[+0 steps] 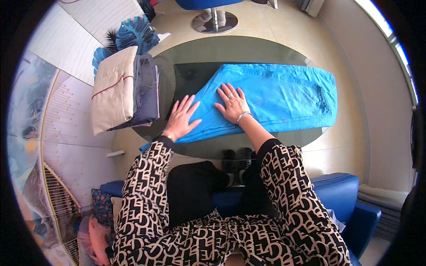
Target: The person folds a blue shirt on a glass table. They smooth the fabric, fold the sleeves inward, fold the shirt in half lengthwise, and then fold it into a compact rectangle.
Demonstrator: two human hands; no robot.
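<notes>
Bright blue fabric trousers (276,96), folded lengthwise, lie across an oval glass table (233,48). The wide end with a gathered part is at the right, and the tapered end reaches to the lower left. My left hand (181,118) rests at the trousers' left slanting edge, fingers spread and nothing gripped. Flat on the cloth further right lies my right hand (233,103), its fingers apart, with a ring and a silver bracelet. Left of my left hand stands a stack of folded textiles: a beige cloth with red piping (114,89) on top, dark grey fabric (146,93) under it.
Blue seats (336,186) are below, near my body. A round chrome chair base (215,22) stands beyond the table. Blue decorative leaves (134,35) are behind the stack. Pink tulle (95,239) and a floral cushion (102,206) lie at lower left, folded textiles (382,209) at lower right.
</notes>
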